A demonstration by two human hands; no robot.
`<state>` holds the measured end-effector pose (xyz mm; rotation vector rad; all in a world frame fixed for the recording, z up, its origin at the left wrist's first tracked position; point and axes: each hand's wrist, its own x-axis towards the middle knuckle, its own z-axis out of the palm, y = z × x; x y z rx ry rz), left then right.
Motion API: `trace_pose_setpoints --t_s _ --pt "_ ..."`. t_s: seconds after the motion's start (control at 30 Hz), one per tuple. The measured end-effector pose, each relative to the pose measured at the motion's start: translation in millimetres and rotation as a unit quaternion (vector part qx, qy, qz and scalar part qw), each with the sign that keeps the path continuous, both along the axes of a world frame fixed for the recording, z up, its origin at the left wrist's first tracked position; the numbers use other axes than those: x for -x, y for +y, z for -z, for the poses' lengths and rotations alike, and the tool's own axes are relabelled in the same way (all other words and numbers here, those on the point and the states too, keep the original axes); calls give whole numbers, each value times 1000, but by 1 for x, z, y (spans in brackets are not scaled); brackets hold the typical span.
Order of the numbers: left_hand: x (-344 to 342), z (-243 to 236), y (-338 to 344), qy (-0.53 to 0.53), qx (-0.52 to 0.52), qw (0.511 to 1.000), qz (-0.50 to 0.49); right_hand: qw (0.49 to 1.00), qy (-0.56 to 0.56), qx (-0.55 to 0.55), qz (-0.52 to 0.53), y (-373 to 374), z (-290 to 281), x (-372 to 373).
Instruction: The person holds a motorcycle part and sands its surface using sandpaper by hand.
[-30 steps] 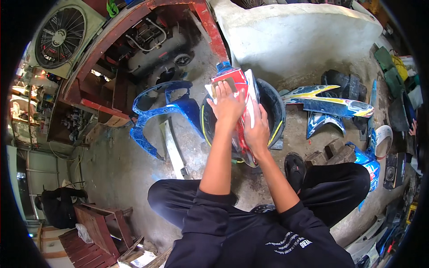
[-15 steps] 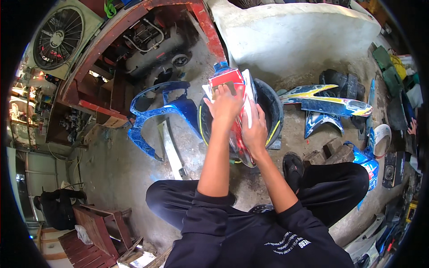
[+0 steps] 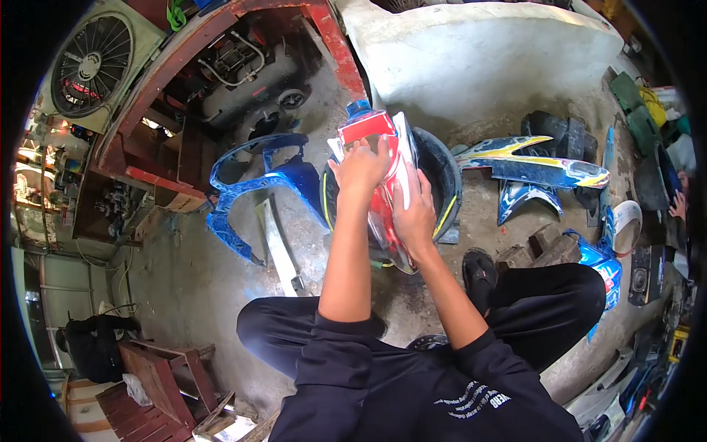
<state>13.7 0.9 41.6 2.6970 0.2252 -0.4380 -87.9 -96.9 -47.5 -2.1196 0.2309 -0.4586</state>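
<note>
A red and white motorcycle fairing panel point(image 3: 368, 127), with a blue tip at its far end, lies over a round black tub point(image 3: 448, 173) with yellow marks on its side. My left hand point(image 3: 361, 169) presses on the panel's red face, fingers bent over a small brownish piece that looks like sandpaper, now mostly hidden beneath them. Nearer me and to the right, my right hand point(image 3: 414, 214) grips the panel's white edge, the thumb and fingers on either side of it.
Left of the tub lies a blue fairing frame point(image 3: 276, 179) beside a pale strip point(image 3: 280, 247). Several blue, white and yellow panels point(image 3: 545, 166) rest to the right, with wooden blocks point(image 3: 549, 250) nearer. Another person point(image 3: 92, 346) is at the far left; someone's hand point(image 3: 678, 206) shows at the right rim.
My left hand has slid slightly toward me and left over the red face, covering more of the brown piece. My right hand keeps its grip; the whole view has shifted a little.
</note>
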Motion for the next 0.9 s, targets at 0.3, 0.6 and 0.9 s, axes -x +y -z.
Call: trace_pose_setpoints --t_s 0.3,0.6,0.9 --pt "7 6 -7 30 28 999 -2 1000 6 -2 1 -2 -4 -1" --pt "12 20 12 -53 -1 999 12 1000 -17 1 -6 6 -4 -3" --pt "13 20 12 -92 21 996 4 1000 -4 0 -5 4 -4 -2"
